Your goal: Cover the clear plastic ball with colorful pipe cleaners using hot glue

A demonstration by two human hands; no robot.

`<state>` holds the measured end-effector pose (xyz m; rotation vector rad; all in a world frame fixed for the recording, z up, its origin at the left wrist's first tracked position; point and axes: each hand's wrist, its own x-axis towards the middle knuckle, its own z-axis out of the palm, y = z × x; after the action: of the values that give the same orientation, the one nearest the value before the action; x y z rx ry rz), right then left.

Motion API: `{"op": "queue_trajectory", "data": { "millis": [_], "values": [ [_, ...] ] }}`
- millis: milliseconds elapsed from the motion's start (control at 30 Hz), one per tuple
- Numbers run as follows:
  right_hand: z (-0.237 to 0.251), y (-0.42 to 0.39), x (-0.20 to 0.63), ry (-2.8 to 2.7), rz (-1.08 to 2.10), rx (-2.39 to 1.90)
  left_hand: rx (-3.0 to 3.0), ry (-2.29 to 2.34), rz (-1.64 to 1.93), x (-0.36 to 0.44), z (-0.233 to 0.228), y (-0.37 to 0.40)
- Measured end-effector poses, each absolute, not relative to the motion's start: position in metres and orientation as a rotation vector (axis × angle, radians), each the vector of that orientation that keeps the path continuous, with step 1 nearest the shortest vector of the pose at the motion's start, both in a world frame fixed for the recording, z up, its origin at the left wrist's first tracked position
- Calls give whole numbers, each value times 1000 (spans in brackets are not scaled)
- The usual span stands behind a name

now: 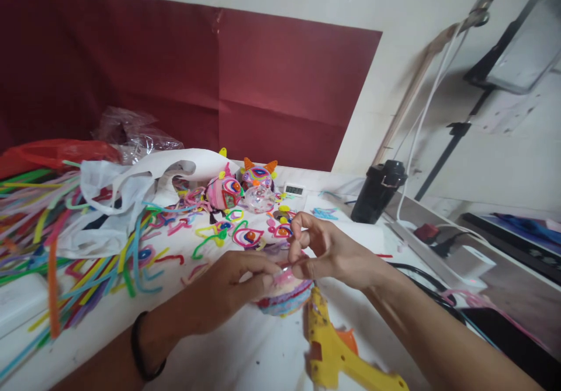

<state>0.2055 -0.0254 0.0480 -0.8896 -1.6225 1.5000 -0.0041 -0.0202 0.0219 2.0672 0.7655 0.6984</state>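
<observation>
Between my hands is a rounded piece covered in rows of coloured pipe cleaners (284, 300), with pink on top and red and blue bands below. My left hand (236, 286) grips its upper left side, thumb and forefinger closed. Over the top right of the piece, my right hand (322, 248) has thumb and forefinger pinched together and its other fingers curled. Whatever lies in that pinch is too small to make out. A yellow glue gun (326, 338) lies just below my right hand, its nozzle beside the piece.
Loose pipe cleaners (92, 280) and a white bag (100, 204) cover the left side. Behind my hands are two decorated balls, one pink (221, 192) and one orange-eared (258, 175), plus eye-shaped pieces (248, 237). A black bottle (379, 192) and cables (432, 286) are at right.
</observation>
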Motion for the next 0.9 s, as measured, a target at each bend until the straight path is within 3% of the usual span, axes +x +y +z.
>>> {"op": "queue_trajectory", "data": {
  "millis": [900],
  "values": [
    [43,-20,207,-1602,1519,-904,1988,716,688,-5,15,-14]
  ]
}}
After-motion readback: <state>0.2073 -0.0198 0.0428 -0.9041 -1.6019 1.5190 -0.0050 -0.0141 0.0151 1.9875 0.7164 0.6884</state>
